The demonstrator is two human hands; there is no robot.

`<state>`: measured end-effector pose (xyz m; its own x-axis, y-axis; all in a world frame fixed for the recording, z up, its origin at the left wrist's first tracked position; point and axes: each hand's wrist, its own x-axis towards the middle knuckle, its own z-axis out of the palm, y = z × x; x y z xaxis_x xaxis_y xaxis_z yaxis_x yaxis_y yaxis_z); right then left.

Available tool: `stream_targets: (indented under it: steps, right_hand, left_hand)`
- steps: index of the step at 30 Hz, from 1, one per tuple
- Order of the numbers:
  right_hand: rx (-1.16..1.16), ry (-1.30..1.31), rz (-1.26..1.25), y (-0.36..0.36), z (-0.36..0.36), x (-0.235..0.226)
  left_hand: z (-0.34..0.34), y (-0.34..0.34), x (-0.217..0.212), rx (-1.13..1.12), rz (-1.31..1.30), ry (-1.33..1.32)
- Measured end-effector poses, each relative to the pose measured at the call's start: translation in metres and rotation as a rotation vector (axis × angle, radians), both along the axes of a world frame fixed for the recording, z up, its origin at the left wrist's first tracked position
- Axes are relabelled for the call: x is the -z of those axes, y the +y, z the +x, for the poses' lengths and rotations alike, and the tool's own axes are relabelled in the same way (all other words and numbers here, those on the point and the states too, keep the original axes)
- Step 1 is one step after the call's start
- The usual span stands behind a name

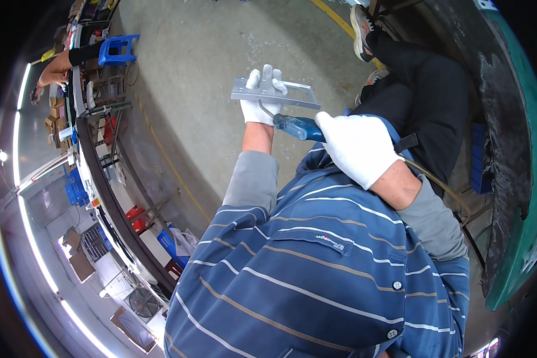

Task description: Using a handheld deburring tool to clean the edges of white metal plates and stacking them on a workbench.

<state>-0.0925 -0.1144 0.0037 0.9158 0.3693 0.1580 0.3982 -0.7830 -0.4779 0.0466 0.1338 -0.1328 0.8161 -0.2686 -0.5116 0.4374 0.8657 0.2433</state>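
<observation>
A flat grey metal plate (243, 93) with small holes and a rectangular cut-out is held up in front of my body. My left hand (258, 112), in a white glove, supports it from beneath and behind, its fingers curled up past the far edge. My right hand (359, 146), also white-gloved, is wrapped round the blue see-through handle of a deburring tool (300, 127). The tool's thin bent metal tip reaches the plate's near edge, beside the left palm; whether it touches is too small to tell.
Legs in black trousers (432, 89) and trainers (361, 33) are at the right, beside a dark bench with a green edge (528, 238). Along the left runs a long workbench (122, 203) with boxes. A blue plastic stool (118, 50) and another person's arm (56, 68) show at upper left.
</observation>
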Motion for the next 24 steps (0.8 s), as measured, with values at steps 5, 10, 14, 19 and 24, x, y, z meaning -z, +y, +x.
stream_targets:
  steps: [5, 10, 14, 19, 24]
  right_hand:
    - [-0.019, 0.003, 0.004, 0.001, 0.001, -0.003]
    - [-0.012, 0.118, -0.044, 0.005, 0.007, -0.005]
    - [-0.009, 0.166, -0.057, 0.007, 0.006, -0.005]
    - [0.01, -0.01, 0.069, -0.012, -0.015, 0.003]
    - [0.033, -0.041, 0.05, -0.026, -0.03, 0.019]
  left_hand:
    - [-0.001, -0.004, -0.007, 0.003, 0.002, 0.014]
    - [-0.004, -0.007, -0.011, -0.021, 0.053, -0.007]
    - [-0.006, -0.007, -0.011, -0.084, 0.089, 0.003]
    - [0.0, 0.004, -0.009, -0.076, 0.022, -0.019]
    - [0.007, 0.015, -0.009, -0.162, 0.048, -0.018]
